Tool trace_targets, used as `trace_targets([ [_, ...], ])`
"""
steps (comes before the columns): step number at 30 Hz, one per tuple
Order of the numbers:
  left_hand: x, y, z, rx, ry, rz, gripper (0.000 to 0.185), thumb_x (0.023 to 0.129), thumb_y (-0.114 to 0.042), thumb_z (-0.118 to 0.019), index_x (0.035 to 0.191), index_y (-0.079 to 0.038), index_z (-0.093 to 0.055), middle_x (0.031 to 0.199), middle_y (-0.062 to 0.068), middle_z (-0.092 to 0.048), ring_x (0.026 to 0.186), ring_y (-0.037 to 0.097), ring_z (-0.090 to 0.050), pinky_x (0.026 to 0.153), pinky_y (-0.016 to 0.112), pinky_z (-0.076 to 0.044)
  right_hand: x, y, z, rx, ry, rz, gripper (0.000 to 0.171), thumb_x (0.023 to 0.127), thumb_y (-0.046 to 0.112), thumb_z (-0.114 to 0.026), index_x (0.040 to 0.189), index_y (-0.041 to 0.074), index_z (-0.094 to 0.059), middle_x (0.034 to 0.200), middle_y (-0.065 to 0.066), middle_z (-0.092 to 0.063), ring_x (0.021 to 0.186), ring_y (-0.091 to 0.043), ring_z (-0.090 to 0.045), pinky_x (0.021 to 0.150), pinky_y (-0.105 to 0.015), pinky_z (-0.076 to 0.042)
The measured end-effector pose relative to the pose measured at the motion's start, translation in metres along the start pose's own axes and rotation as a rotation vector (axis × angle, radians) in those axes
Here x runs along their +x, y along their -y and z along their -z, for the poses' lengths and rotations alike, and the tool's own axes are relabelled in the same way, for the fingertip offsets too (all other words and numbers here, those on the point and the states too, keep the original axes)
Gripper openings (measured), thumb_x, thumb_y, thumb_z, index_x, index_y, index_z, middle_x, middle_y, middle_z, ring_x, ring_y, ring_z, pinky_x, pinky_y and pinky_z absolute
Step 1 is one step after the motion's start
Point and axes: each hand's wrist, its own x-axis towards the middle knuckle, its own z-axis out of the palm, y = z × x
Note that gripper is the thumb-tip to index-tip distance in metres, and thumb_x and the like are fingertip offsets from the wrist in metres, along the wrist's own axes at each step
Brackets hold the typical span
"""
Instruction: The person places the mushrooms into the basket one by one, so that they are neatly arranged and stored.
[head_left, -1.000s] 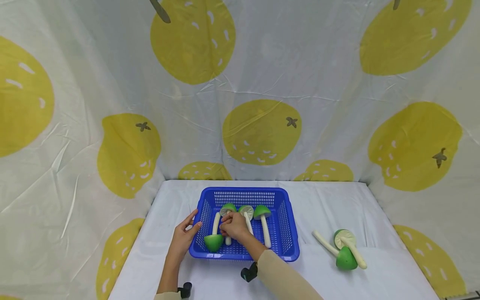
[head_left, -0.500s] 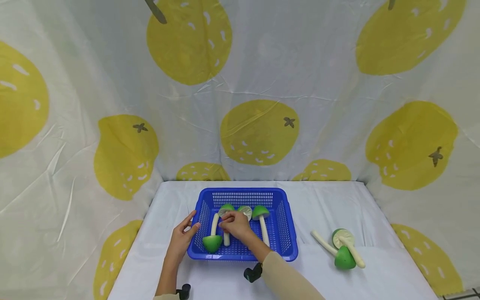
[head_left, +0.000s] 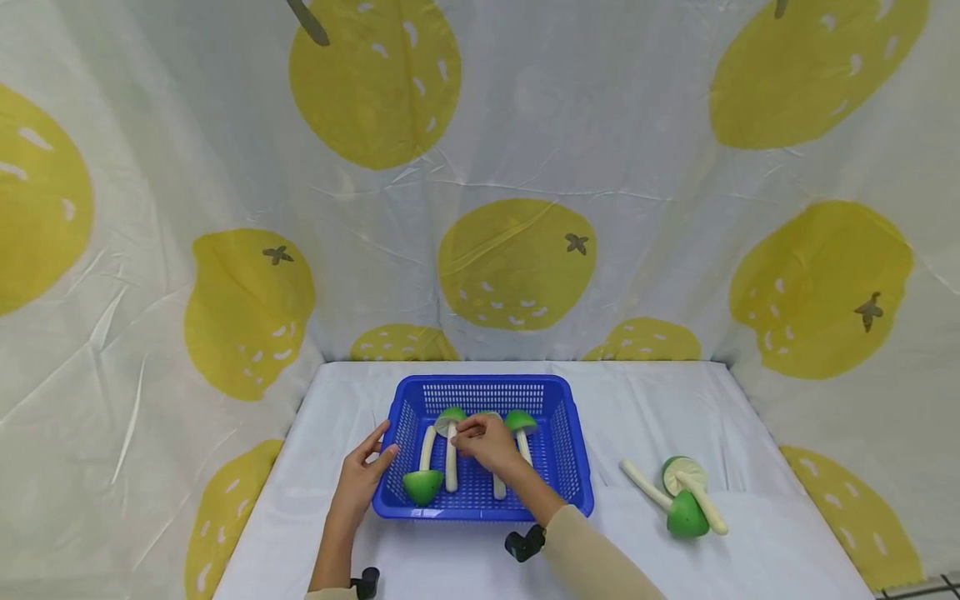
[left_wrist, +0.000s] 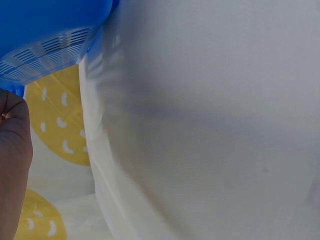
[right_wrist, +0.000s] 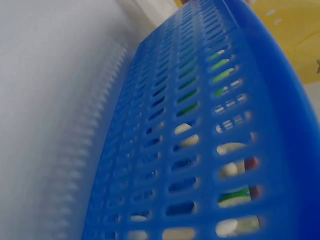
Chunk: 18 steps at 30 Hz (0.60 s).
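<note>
Mushrooms [head_left: 422, 487] lie in the basket [head_left: 480, 514] in head view, the right hand [head_left: 486, 444] bunched by a stem [head_left: 451, 468] (can't tell if pinching), the left hand [head_left: 360, 477] spread at the rim [head_left: 380, 492]. Left wrist view: best just steady the basket. Right wrist view: the wall [right_wrist: 206, 192] screens much, so touch lightly.

White-covered table [head_left: 630, 425], cloth lightly creased. Back curtain [head_left: 660, 250] rises behind the table: off-white, wrinkled, yellow fruit prints. Middle print [head_left: 517, 265] well above the table's back edge, dark star-shaped stem mark, small pale flecks; two cut-off prints [head_left: 405, 342] right at that edge. Left curtain [head_left: 135, 417] along the table's left side, shiny creases, more yellow fruit. Right curtain [head_left: 892, 417] along the table's right side, same pattern. Pale strip [head_left: 933, 587] with dark lines, right of the table's near end, too small to identify.
</note>
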Motion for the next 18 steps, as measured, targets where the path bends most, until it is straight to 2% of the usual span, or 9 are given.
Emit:
trace_targets([
  [5, 0.000, -0.001, 0.000, 0.004, -0.004, 0.004, 0.058, 0.099, -0.033, -0.071, 0.153, -0.024, -0.052, 0.111, 0.009, -0.052, 0.082, 0.020, -0.067, 0.070, 0.027, -0.058, -0.002, 0.003, 0.012, -0.002, -0.019, -0.005, 0.029, 0.091, 0.007, -0.075, 0.115, -0.009, -0.068, 0.097, -0.014, -0.072, 0.080, -0.015, -0.071, 0.083, -0.049, -0.062],
  [8, -0.003, -0.008, 0.000, 0.005, 0.004, 0.016, 0.057, 0.100, -0.031, -0.069, 0.154, -0.022, -0.051, 0.112, 0.009, -0.052, 0.084, 0.022, -0.066, 0.070, 0.028, -0.058, -0.003, 0.006, 0.019, 0.003, -0.022, 0.004, 0.030, 0.092, 0.006, -0.074, 0.117, -0.010, -0.067, 0.099, -0.014, -0.071, 0.083, -0.020, -0.072, 0.085, -0.051, -0.061],
  [11, -0.003, -0.008, -0.001, 0.009, 0.006, 0.021, 0.057, 0.101, -0.030, -0.069, 0.154, -0.022, -0.050, 0.113, 0.009, -0.053, 0.086, 0.024, -0.067, 0.071, 0.029, -0.058, -0.004, 0.007, 0.027, 0.006, -0.026, 0.014, 0.031, 0.092, 0.008, -0.075, 0.117, -0.009, -0.067, 0.099, -0.014, -0.072, 0.085, -0.022, -0.073, 0.085, -0.050, -0.061],
  [15, 0.000, -0.002, -0.001, 0.011, -0.004, 0.021, 0.056, 0.100, -0.030, -0.070, 0.152, -0.025, -0.052, 0.112, 0.009, -0.054, 0.084, 0.022, -0.066, 0.071, 0.028, -0.058, -0.007, 0.009, 0.039, -0.026, -0.047, 0.024, 0.027, 0.092, 0.012, -0.077, 0.113, -0.003, -0.070, 0.099, -0.012, -0.073, 0.083, -0.019, -0.073, 0.082, -0.045, -0.062],
  [18, -0.001, -0.002, -0.001, 0.008, -0.004, 0.013, 0.056, 0.099, -0.032, -0.071, 0.152, -0.026, -0.052, 0.111, 0.009, -0.053, 0.083, 0.020, -0.065, 0.070, 0.028, -0.058, -0.009, 0.014, 0.046, -0.040, -0.061, 0.030, 0.023, 0.092, 0.013, -0.077, 0.112, 0.002, -0.072, 0.100, -0.011, -0.073, 0.084, -0.019, -0.072, 0.083, -0.045, -0.061],
])
